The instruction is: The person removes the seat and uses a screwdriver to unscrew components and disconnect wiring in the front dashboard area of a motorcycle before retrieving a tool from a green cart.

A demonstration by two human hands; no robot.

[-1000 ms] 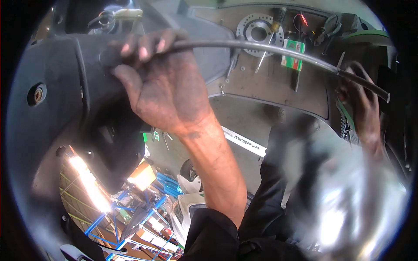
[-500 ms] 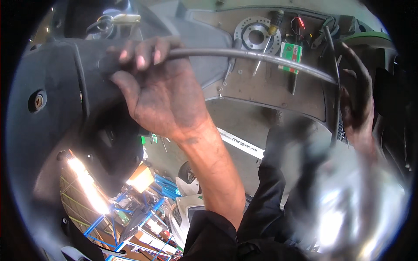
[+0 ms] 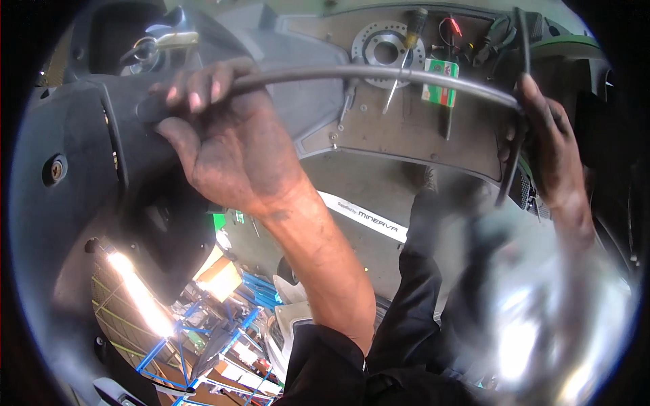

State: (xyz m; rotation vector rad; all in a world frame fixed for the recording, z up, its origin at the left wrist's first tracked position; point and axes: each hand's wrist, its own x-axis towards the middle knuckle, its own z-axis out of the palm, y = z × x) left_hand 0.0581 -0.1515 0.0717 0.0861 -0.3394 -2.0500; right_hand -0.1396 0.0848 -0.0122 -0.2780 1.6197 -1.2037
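A flexible dark tube (image 3: 352, 72) forms a shallow arch above the scooter's floorboard (image 3: 406, 128). The left hand (image 3: 237, 149) curls its fingers about one part; the right hand (image 3: 555, 149) lies where a slender dark rod (image 3: 525, 40) crosses, its exact grip hidden. The step appears to be steadying the tube; the next move seems to call for guiding both sides together, clear of the screwdriver (image 3: 412, 37) and brake disc (image 3: 362, 47).

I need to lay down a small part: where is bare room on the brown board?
One free patch of the brown board lies between the screwdriver, the dark rod below the green box and the board's lower edge; another, between that rod and the right hand. Crowded: the upper part, with disc, box and pliers.
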